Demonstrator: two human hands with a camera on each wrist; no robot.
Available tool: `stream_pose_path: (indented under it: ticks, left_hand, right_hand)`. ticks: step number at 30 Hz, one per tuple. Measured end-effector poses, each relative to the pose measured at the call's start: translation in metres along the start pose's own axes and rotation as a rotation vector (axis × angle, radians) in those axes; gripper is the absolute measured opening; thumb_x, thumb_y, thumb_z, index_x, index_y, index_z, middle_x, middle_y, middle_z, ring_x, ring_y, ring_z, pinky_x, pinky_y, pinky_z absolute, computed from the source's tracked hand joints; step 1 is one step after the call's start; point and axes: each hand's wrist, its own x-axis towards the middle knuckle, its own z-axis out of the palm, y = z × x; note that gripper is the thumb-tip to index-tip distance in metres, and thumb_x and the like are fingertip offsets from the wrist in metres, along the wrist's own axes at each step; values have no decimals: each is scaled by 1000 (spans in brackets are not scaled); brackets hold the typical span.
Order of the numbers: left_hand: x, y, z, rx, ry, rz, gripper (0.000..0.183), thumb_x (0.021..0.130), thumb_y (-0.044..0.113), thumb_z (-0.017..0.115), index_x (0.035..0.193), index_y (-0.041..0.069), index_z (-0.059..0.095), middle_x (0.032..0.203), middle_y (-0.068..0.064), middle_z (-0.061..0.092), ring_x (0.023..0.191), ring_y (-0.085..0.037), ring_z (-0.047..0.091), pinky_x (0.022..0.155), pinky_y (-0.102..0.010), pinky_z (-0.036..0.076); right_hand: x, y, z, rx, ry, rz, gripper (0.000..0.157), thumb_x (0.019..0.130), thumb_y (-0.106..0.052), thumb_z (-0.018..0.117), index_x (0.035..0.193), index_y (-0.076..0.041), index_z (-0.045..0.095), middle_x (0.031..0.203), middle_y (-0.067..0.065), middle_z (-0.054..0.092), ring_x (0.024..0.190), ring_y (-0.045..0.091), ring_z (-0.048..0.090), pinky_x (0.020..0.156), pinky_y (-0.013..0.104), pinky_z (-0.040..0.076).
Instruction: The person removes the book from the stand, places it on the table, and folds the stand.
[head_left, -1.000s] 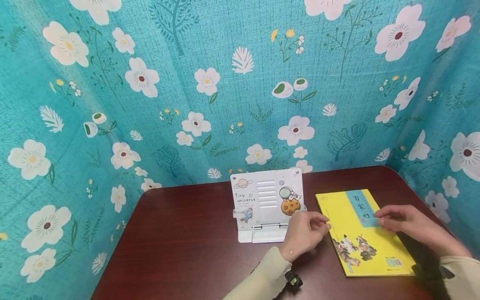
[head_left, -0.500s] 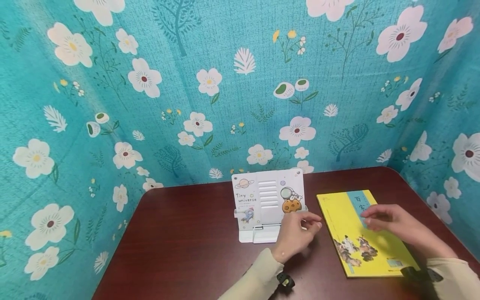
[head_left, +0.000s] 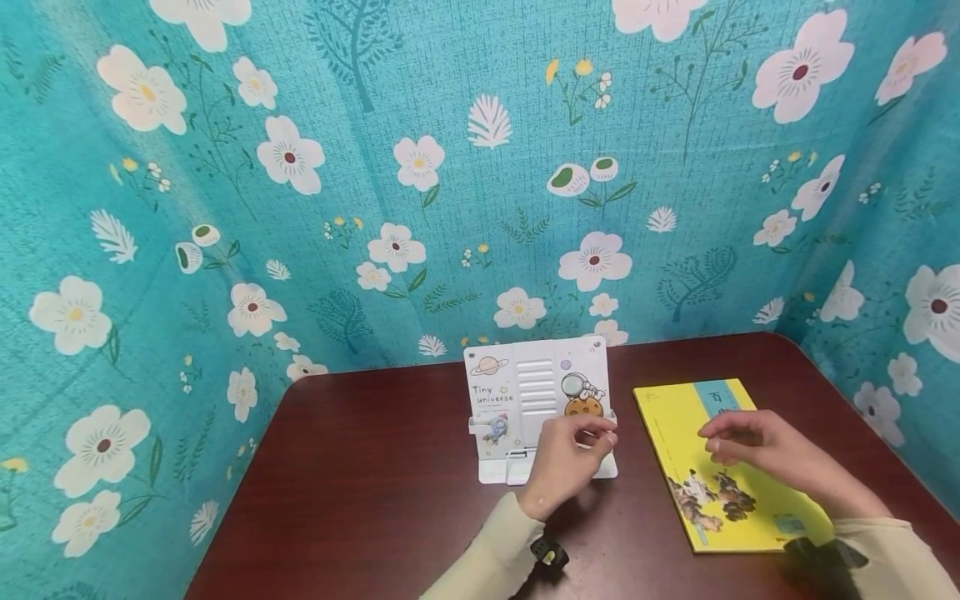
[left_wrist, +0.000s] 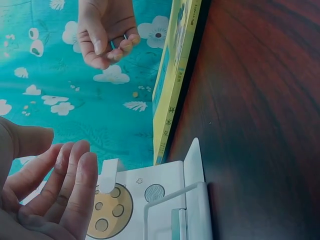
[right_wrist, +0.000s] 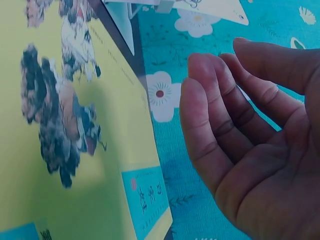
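A white bookstand [head_left: 491,446] printed with "Tiny universe", a rocket and an astronaut stands upright on the table. My left hand [head_left: 562,462] hovers before its lower right part, hiding some of the ledge. In the left wrist view, the fingers of the left hand [left_wrist: 55,195] are loosely bent with nothing between them. To the right lies a yellow book [head_left: 675,442] with a blue title label, its cover up. Above this book is my right hand [head_left: 772,458], fingers softly bent and holding nothing; the right wrist view shows the hand [right_wrist: 250,135] apart from the cover.
Both things are on a dark red-brown table [head_left: 360,467] with rounded far corners. A teal curtain [head_left: 450,208] with white flowers rises behind it and at both sides. Each wrist carries a dark strap; the left strap [head_left: 550,552] shows clearly.
My left hand has moved left, from beside the book's edge to before the bookstand. The right hand has shifted left over the book's cover. Book and bookstand have stayed in place.
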Motion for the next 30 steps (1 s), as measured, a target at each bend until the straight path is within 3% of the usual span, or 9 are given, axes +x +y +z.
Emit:
stream_pose_path:
  ticks: [7, 19, 24, 30]
  left_hand:
    - [-3, 2, -4, -9, -16, -9, 13, 97, 13, 73, 107, 12, 80, 93, -1, 79, 77, 7, 66, 76, -10, 57]
    - [-11, -2, -20, -28, 1, 10, 17, 97, 12, 71, 112, 7, 79, 96, -6, 80, 83, 3, 70, 73, -12, 58]
    - [-14, -5, -30, -47, 13, 20, 18, 97, 12, 72, 113, 4, 78, 98, -7, 81, 84, 0, 72, 74, -14, 59]
    - [-17, -9, -40, -70, 26, -7, 19, 98, 13, 70, 114, 7, 79, 102, -5, 81, 87, -1, 73, 76, -16, 60]
  right_hand:
    - [3, -5, 9, -29, -1, 46, 24, 102, -3, 62, 119, 14, 63, 97, -7, 76, 83, 12, 75, 73, 31, 64]
    - [11, -12, 27, -31, 2, -54, 18, 100, 2, 63, 114, 14, 65, 96, -10, 76, 84, 6, 73, 70, 29, 64]
    - [14, -22, 34, -112, 57, -24, 18, 99, -4, 67, 115, 5, 69, 94, -2, 77, 83, 5, 72, 70, 28, 63]
    - [18, -31, 39, -126, 100, 22, 22, 99, -8, 70, 117, 5, 69, 100, 12, 77, 84, 8, 74, 72, 27, 63]
